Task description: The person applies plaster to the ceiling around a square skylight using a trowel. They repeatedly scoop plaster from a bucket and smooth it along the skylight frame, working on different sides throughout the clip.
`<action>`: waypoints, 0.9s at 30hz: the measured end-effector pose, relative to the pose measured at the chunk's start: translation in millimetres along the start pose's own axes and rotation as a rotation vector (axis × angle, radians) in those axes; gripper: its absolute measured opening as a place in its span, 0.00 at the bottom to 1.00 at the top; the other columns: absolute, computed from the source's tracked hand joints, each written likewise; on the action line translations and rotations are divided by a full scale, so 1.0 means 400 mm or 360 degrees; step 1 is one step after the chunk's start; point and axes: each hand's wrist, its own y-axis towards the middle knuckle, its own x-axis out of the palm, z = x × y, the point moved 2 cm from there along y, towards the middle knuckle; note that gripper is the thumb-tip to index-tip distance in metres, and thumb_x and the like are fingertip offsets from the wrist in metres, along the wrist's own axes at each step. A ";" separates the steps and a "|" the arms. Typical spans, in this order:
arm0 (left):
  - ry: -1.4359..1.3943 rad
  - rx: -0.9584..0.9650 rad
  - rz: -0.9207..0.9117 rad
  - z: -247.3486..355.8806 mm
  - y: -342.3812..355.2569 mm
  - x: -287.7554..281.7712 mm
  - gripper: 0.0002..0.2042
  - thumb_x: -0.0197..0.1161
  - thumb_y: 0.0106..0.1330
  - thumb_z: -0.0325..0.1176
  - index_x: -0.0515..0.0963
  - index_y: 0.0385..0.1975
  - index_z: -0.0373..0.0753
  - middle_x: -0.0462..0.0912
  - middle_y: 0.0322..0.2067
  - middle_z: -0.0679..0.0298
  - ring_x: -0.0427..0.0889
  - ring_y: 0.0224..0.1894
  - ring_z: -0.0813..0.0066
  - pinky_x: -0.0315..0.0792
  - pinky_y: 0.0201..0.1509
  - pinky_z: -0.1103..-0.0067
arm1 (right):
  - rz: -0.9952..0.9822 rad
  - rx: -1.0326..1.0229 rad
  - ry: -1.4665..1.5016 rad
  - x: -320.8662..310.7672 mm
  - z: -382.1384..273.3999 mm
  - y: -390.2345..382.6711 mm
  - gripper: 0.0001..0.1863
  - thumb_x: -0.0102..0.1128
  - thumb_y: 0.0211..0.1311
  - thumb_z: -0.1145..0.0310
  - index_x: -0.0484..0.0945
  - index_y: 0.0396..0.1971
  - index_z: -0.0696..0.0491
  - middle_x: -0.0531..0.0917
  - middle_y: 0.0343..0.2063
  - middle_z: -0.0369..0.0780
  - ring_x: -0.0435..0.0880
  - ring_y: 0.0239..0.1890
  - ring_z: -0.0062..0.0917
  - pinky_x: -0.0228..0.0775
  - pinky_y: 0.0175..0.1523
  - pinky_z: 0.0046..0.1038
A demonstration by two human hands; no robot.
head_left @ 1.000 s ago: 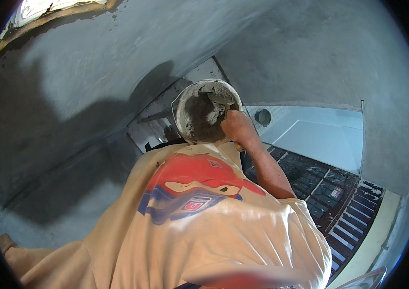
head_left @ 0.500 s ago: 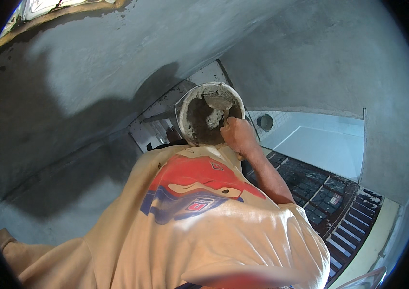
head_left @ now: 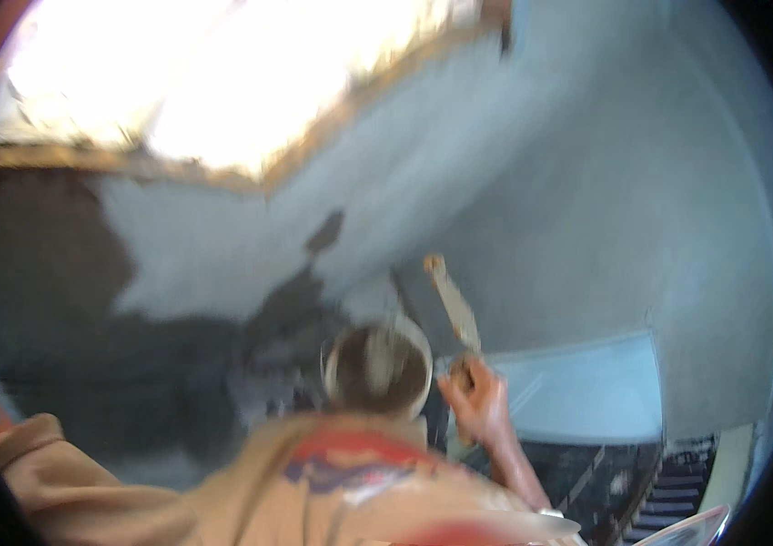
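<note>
The frame is motion-blurred. My right hand (head_left: 477,400) is closed round the handle of a long flat trowel (head_left: 453,305), whose pale grey blade points upward, with a brownish patch at its tip. Just left of that hand is a round white bucket (head_left: 418,369), grey-brown inside; a streaky pale shape shows in its middle. My shirt front covers part of the lower frame. At lower left a tan sleeve (head_left: 40,450) shows, but my left hand is out of sight.
A bright window opening (head_left: 204,73) with a rough yellowish edge fills the upper left. Grey plastered walls (head_left: 605,209) surround me. At lower right are a pale blue panel (head_left: 577,391), a dark grid surface (head_left: 596,491) and railing-like bars (head_left: 677,491).
My right hand has come out of the bucket with the trowel raised. The view has tilted up, bringing more of the window in and moving the bucket lower in the frame.
</note>
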 end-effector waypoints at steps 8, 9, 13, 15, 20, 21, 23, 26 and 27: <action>0.0352 -0.0039 -0.0084 -0.148 0.075 -0.253 0.11 0.67 0.69 0.31 0.94 0.42 0.33 0.95 0.46 0.47 0.94 0.47 0.52 0.87 0.52 0.58 | 0.0207 -0.0588 0.0368 -0.260 -0.446 0.278 0.14 0.72 0.73 0.63 0.85 0.40 0.61 0.87 0.26 0.37 0.86 0.28 0.18 0.81 0.35 0.29; 0.0356 -0.0052 -0.0099 -0.158 0.080 -0.273 0.11 0.67 0.69 0.31 0.94 0.42 0.33 0.95 0.46 0.47 0.94 0.47 0.52 0.87 0.52 0.58 | 0.0193 -0.0641 0.0417 -0.287 -0.495 0.305 0.13 0.71 0.74 0.63 0.85 0.39 0.60 0.87 0.27 0.35 0.86 0.28 0.17 0.81 0.34 0.28; 0.0183 -0.0175 -0.0094 -0.207 0.074 -0.304 0.12 0.66 0.69 0.30 0.94 0.43 0.33 0.95 0.47 0.47 0.94 0.49 0.51 0.87 0.54 0.59 | 0.0138 -0.0938 0.0447 -0.369 -0.695 0.397 0.12 0.68 0.74 0.64 0.84 0.36 0.59 0.86 0.27 0.37 0.84 0.24 0.20 0.78 0.30 0.29; -0.0060 -0.0153 0.0026 -0.175 0.101 -0.243 0.12 0.66 0.70 0.29 0.94 0.44 0.33 0.95 0.48 0.47 0.94 0.52 0.52 0.86 0.58 0.60 | 0.0212 -0.0825 0.0371 -0.411 -0.701 0.414 0.12 0.68 0.74 0.64 0.84 0.35 0.59 0.86 0.27 0.38 0.84 0.23 0.21 0.77 0.29 0.28; -0.0015 -0.0202 0.0071 -0.188 0.070 -0.292 0.13 0.65 0.71 0.29 0.94 0.47 0.33 0.94 0.50 0.47 0.94 0.53 0.53 0.86 0.59 0.60 | 0.0215 -0.0796 0.0443 -0.460 -0.779 0.409 0.12 0.66 0.75 0.65 0.83 0.35 0.59 0.86 0.27 0.39 0.83 0.21 0.21 0.76 0.28 0.28; 0.0024 -0.0243 0.0030 -0.197 0.059 -0.307 0.13 0.65 0.71 0.30 0.94 0.47 0.33 0.94 0.50 0.46 0.94 0.53 0.53 0.86 0.59 0.60 | 0.0202 -0.0797 0.0477 -0.459 -0.792 0.408 0.12 0.66 0.75 0.65 0.83 0.34 0.59 0.86 0.26 0.39 0.82 0.21 0.21 0.76 0.28 0.28; -0.0012 -0.0269 -0.0024 -0.184 0.056 -0.307 0.13 0.65 0.72 0.31 0.94 0.48 0.34 0.94 0.51 0.46 0.94 0.52 0.53 0.86 0.59 0.61 | 0.0244 -0.0794 0.0436 -0.468 -0.779 0.407 0.11 0.65 0.76 0.65 0.83 0.34 0.56 0.85 0.26 0.38 0.82 0.21 0.19 0.74 0.26 0.26; 0.0035 -0.0237 0.0007 -0.183 0.068 -0.287 0.12 0.67 0.73 0.32 0.94 0.48 0.35 0.94 0.50 0.47 0.95 0.52 0.53 0.87 0.57 0.61 | 0.0304 -0.0770 0.0423 -0.467 -0.745 0.405 0.11 0.65 0.76 0.64 0.83 0.34 0.55 0.85 0.25 0.38 0.82 0.21 0.18 0.73 0.24 0.25; 0.0048 -0.0217 0.0003 -0.183 0.069 -0.284 0.12 0.67 0.73 0.32 0.94 0.47 0.35 0.95 0.50 0.47 0.95 0.51 0.54 0.87 0.57 0.61 | 0.0321 -0.0763 0.0427 -0.459 -0.727 0.401 0.11 0.65 0.76 0.64 0.83 0.34 0.56 0.85 0.25 0.38 0.82 0.21 0.17 0.73 0.24 0.25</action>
